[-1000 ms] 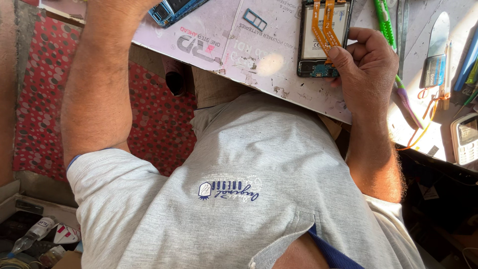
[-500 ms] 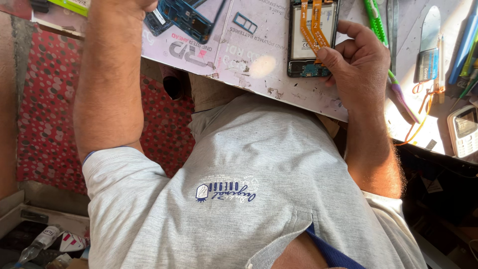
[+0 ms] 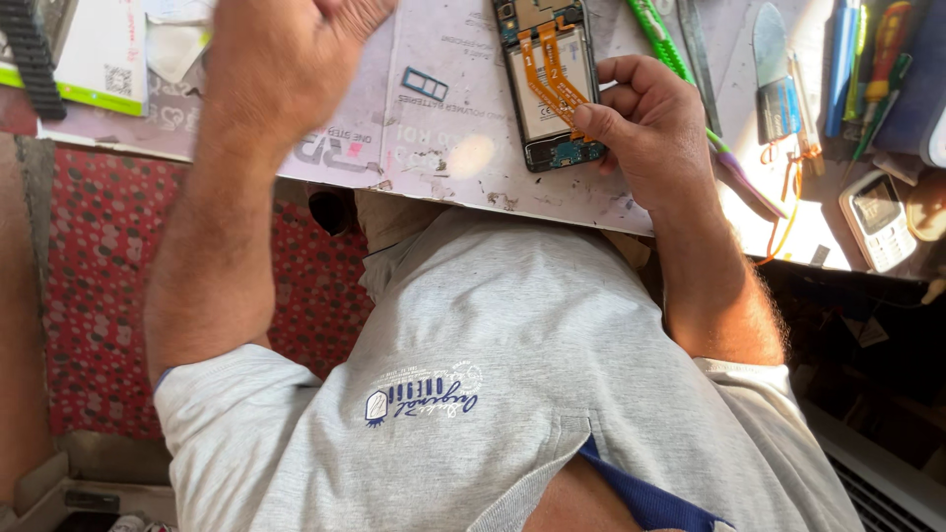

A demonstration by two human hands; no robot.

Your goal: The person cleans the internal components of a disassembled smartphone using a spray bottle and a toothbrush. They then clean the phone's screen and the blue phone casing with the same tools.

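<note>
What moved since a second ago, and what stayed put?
The left hand drew back from the top edge toward the body, and the blue part it was on earlier is out of view. The right hand still rests on the open phone, fingers on its orange cables.

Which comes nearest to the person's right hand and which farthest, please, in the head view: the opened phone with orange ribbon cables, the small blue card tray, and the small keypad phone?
1. Opened phone with orange ribbon cables: touching the right hand, at its fingertips.
2. Small blue card tray: lying beyond the opened phone, toward the left hand.
3. Small keypad phone: at the bench's far right edge.
</note>
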